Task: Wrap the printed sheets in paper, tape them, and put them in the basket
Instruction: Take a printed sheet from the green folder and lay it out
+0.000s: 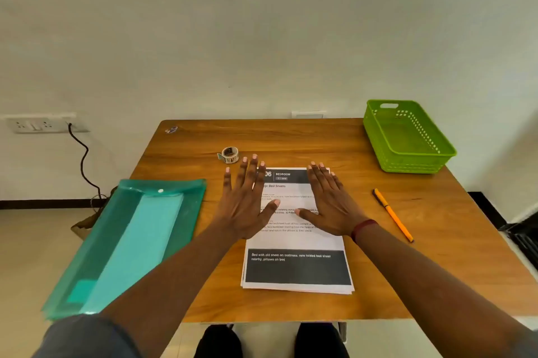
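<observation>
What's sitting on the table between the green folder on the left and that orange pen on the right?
In the head view, the stack of printed sheets lies between the green folder and the orange pen, with both hands spread open over it.

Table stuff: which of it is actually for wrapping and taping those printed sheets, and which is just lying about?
For the job:
printed sheets, under both hands
tape roll
green basket, empty
teal folder, seemingly holding the paper

Lying about:
orange pen
small scrap at the far corner
wall socket and cable
</observation>
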A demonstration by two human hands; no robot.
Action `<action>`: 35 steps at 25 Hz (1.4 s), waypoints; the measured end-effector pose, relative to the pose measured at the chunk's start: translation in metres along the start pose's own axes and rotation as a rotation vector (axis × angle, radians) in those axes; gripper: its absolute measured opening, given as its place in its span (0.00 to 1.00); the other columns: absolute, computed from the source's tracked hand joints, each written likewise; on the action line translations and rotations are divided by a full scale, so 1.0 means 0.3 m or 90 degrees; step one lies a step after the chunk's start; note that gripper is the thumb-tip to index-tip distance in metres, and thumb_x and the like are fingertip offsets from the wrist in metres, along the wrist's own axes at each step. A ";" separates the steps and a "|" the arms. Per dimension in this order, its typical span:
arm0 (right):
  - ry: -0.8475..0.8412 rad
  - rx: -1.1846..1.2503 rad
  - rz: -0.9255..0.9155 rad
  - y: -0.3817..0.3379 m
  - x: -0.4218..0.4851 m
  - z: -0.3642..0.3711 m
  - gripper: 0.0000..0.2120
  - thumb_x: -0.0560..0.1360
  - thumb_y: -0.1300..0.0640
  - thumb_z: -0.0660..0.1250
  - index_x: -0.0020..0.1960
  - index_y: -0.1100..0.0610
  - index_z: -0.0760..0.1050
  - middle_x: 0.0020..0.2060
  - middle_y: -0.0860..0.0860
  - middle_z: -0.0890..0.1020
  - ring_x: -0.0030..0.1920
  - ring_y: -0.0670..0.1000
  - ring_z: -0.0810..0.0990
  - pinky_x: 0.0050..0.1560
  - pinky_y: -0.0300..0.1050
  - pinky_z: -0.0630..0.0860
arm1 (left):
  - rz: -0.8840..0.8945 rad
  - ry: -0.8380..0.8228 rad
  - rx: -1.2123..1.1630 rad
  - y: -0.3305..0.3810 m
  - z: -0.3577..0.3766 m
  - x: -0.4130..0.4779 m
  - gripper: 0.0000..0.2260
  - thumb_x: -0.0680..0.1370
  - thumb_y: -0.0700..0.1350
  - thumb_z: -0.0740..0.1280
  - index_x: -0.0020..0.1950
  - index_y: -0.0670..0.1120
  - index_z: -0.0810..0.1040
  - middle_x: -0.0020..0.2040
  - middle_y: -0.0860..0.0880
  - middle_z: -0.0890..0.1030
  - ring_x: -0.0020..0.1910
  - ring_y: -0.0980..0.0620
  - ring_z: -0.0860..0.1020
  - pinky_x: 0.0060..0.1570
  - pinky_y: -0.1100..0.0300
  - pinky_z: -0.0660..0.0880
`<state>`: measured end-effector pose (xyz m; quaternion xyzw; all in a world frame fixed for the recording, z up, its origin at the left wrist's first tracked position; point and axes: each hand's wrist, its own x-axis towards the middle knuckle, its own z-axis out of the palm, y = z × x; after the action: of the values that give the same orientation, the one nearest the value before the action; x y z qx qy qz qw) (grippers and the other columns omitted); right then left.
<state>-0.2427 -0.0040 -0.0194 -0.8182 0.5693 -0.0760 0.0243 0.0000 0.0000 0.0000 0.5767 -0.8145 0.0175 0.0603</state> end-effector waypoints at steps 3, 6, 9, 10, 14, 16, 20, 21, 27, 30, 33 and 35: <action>0.000 -0.016 0.032 -0.009 -0.037 -0.004 0.48 0.74 0.28 0.50 0.78 0.58 0.35 0.79 0.55 0.41 0.78 0.54 0.38 0.74 0.50 0.38 | 0.033 -0.030 0.006 0.023 -0.007 -0.010 0.39 0.78 0.69 0.44 0.77 0.47 0.31 0.77 0.46 0.31 0.76 0.45 0.31 0.74 0.38 0.40; -0.044 -0.008 0.052 -0.016 -0.050 -0.003 0.47 0.75 0.30 0.53 0.78 0.58 0.35 0.79 0.55 0.41 0.78 0.54 0.39 0.74 0.51 0.39 | 0.060 -0.079 -0.017 0.032 0.003 0.010 0.39 0.78 0.69 0.45 0.77 0.47 0.31 0.78 0.47 0.31 0.76 0.46 0.32 0.74 0.39 0.41; -0.068 -0.010 0.051 0.001 -0.022 -0.004 0.47 0.76 0.32 0.55 0.78 0.58 0.35 0.79 0.55 0.41 0.78 0.55 0.39 0.75 0.52 0.40 | 0.053 -0.121 -0.028 0.021 0.005 0.061 0.40 0.78 0.68 0.49 0.77 0.45 0.32 0.78 0.46 0.33 0.77 0.45 0.34 0.75 0.39 0.42; -0.070 -0.014 0.049 0.009 -0.001 -0.006 0.47 0.76 0.33 0.56 0.78 0.58 0.36 0.79 0.56 0.42 0.78 0.55 0.40 0.75 0.53 0.41 | 0.050 -0.135 -0.035 0.015 0.006 0.081 0.41 0.79 0.67 0.51 0.77 0.45 0.33 0.78 0.45 0.34 0.77 0.44 0.35 0.75 0.39 0.43; -0.086 -0.019 0.055 0.062 0.096 -0.021 0.46 0.76 0.35 0.59 0.79 0.59 0.40 0.79 0.56 0.46 0.78 0.57 0.43 0.76 0.56 0.46 | 0.052 -0.167 -0.065 -0.030 0.028 0.159 0.47 0.77 0.66 0.60 0.77 0.44 0.33 0.79 0.45 0.36 0.78 0.44 0.38 0.75 0.40 0.45; -0.108 -0.033 0.057 0.091 0.142 -0.020 0.46 0.75 0.35 0.62 0.79 0.57 0.44 0.79 0.56 0.48 0.78 0.57 0.43 0.75 0.58 0.48 | 0.047 -0.186 -0.083 -0.056 0.040 0.194 0.50 0.74 0.65 0.66 0.78 0.44 0.35 0.80 0.45 0.39 0.78 0.44 0.40 0.75 0.40 0.45; -0.138 -0.046 0.073 0.135 0.186 0.006 0.47 0.71 0.36 0.69 0.78 0.54 0.51 0.79 0.56 0.51 0.78 0.59 0.43 0.75 0.60 0.49 | 0.014 -0.183 -0.119 -0.088 0.070 0.237 0.55 0.69 0.64 0.73 0.79 0.45 0.39 0.80 0.45 0.49 0.78 0.44 0.48 0.75 0.40 0.48; -0.138 -0.041 0.078 0.140 0.188 0.011 0.47 0.70 0.35 0.70 0.78 0.53 0.52 0.78 0.56 0.51 0.78 0.60 0.43 0.75 0.61 0.50 | 0.008 -0.182 -0.122 -0.093 0.077 0.241 0.55 0.68 0.63 0.73 0.79 0.46 0.39 0.80 0.45 0.50 0.78 0.44 0.49 0.75 0.40 0.48; -0.116 0.005 0.091 0.149 0.202 0.031 0.47 0.66 0.37 0.75 0.77 0.49 0.56 0.78 0.56 0.54 0.78 0.60 0.44 0.74 0.63 0.51 | -0.006 -0.181 -0.122 -0.098 0.093 0.249 0.56 0.67 0.62 0.75 0.79 0.47 0.39 0.79 0.45 0.55 0.77 0.44 0.52 0.74 0.37 0.47; -0.115 0.004 0.097 0.146 0.205 0.029 0.48 0.65 0.37 0.75 0.77 0.50 0.55 0.77 0.55 0.58 0.78 0.59 0.49 0.73 0.62 0.54 | 0.004 -0.161 -0.106 -0.088 0.087 0.245 0.56 0.67 0.61 0.75 0.79 0.47 0.40 0.78 0.46 0.57 0.77 0.45 0.53 0.74 0.36 0.47; -0.096 -0.031 0.087 0.135 0.199 0.022 0.46 0.66 0.37 0.74 0.76 0.50 0.58 0.74 0.55 0.63 0.75 0.58 0.57 0.71 0.59 0.60 | 0.009 -0.158 -0.081 -0.085 0.084 0.240 0.56 0.67 0.63 0.74 0.79 0.48 0.39 0.79 0.46 0.55 0.78 0.45 0.51 0.73 0.35 0.47; -0.081 -0.039 0.077 0.128 0.194 0.018 0.45 0.66 0.37 0.75 0.75 0.50 0.60 0.73 0.54 0.65 0.74 0.57 0.60 0.70 0.58 0.62 | 0.013 -0.161 -0.068 -0.085 0.085 0.237 0.56 0.68 0.63 0.74 0.79 0.48 0.38 0.79 0.46 0.54 0.78 0.46 0.50 0.73 0.34 0.46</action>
<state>-0.2576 -0.0720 -0.0241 -0.7857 0.6172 -0.0048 0.0402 -0.0011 -0.0776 -0.0178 0.5619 -0.8213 -0.0981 -0.0123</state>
